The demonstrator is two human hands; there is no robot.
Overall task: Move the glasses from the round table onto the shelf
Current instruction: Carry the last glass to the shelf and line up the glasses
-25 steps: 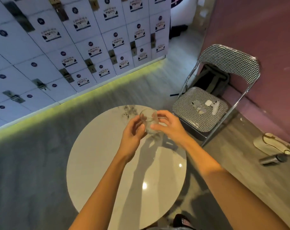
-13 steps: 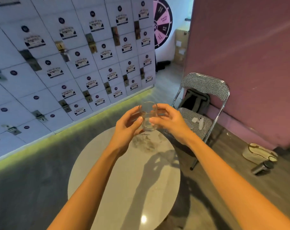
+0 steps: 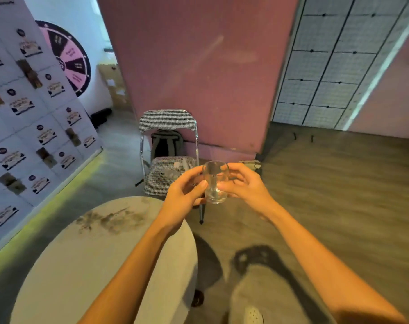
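A small clear glass [image 3: 214, 182] is held upright in the air between both hands, past the right edge of the round table [image 3: 86, 258]. My left hand [image 3: 183, 195] grips its left side with thumb and fingers. On its right side, the fingers of my right hand [image 3: 244, 183] pinch it. The table's pale marbled top shows nothing on it. No shelf is in view.
A folding chair with a checked seat [image 3: 168, 176] stands just beyond the hands, small items on its seat and a dark backpack [image 3: 167, 142] behind it. A pink wall [image 3: 199, 66] rises ahead, white lockers [image 3: 30, 127] run along the left, wooden floor [image 3: 339, 195] opens to the right.
The view has swung right, away from the lockers toward the pink wall. Both hands carried the glass off the table and rightward, past the table's edge.
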